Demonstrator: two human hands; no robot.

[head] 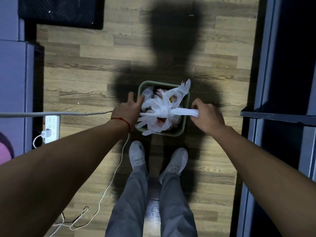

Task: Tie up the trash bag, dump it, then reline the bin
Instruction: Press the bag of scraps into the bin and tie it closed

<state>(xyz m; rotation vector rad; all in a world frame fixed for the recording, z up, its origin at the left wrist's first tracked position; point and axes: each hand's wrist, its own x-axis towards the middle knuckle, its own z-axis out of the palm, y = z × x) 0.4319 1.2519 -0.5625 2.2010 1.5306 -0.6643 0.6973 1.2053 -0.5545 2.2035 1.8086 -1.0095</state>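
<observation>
My right grip (206, 115) pinches one bag tail (184, 111), pulling outward to cinch the knot (168, 112) between grips. Left grip (129, 108) covers the opposite tail (147, 114) at the bin (185, 117) edge; its hold is unclear.

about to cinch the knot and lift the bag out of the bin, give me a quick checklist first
1. Right hand holds the right tail of the trash bag: ok, fingers curled round it.
2. Left hand holds the left tail: cannot tell, the tail runs under the palm.
3. Tails crossed at the middle: ok, though how tight cannot be told.
4. Bag mouth closed: not ok, trash shows through gaps and loose flaps stick out.
5. Bin upright on the floor: ok.
6. Floor by the feet: not ok, a white cable lies close to the left shoe.
</observation>
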